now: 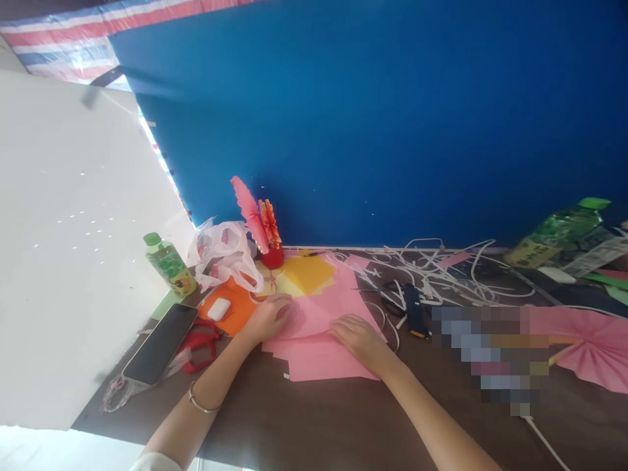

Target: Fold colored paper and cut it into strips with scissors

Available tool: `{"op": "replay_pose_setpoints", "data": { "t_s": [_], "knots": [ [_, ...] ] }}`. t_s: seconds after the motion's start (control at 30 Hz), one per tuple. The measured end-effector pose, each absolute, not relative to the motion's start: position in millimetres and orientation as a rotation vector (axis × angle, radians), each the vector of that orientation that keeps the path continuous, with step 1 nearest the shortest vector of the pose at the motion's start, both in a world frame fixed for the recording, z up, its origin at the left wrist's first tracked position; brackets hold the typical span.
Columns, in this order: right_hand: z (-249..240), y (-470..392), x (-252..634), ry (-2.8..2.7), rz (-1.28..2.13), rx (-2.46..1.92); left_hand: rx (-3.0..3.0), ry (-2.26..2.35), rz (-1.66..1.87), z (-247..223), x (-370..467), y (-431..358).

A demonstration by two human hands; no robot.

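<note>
Overlapping sheets of pink paper [318,362] lie on the dark table. My left hand [271,318] rests at the left side of the upper pink sheet, its fingers curled inward; whether they pinch anything is hidden. On the right part of the pink paper lies my right hand [357,336], palm down, with its fingertips at the sheet's lower edge. Yellow paper [309,273] lies at the back of the pink sheets. An orange sheet [236,302] with a white case [218,309] on it is left of my left hand.
At left are a phone [161,343], red scissors [203,347], a green-capped bottle [170,265] and a plastic bag [226,252]. Pink and orange folded fans [252,212] stand behind. At right are white strips [422,271], black scissors [415,309], a pink fan [596,350] and another bottle [557,232].
</note>
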State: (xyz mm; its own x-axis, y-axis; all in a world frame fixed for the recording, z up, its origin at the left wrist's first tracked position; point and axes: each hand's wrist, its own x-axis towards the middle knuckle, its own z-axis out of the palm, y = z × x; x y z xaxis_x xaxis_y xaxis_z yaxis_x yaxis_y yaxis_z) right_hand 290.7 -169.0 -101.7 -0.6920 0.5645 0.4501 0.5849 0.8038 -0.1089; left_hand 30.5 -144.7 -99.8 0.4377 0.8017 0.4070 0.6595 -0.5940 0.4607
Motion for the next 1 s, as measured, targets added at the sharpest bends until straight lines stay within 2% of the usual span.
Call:
{"op": "replay_pose_setpoints", "data": {
  "t_s": [0.17,0.43,0.7,1.0],
  "knots": [
    [-92,-167,292,-2.429,-0.054,-0.906,2.578,1.333,0.782,-99,44,-121],
    [-95,-166,292,-2.389,-0.091,-0.881,2.706,1.291,0.31,-92,61,-92],
    [-84,-170,296,-2.333,-0.087,-0.802,2.749,1.235,0.352,-96,37,-69],
    [-46,-184,315,-2.211,0.111,-0.843,2.777,1.255,0.405,-102,26,-57]
  ]
}}
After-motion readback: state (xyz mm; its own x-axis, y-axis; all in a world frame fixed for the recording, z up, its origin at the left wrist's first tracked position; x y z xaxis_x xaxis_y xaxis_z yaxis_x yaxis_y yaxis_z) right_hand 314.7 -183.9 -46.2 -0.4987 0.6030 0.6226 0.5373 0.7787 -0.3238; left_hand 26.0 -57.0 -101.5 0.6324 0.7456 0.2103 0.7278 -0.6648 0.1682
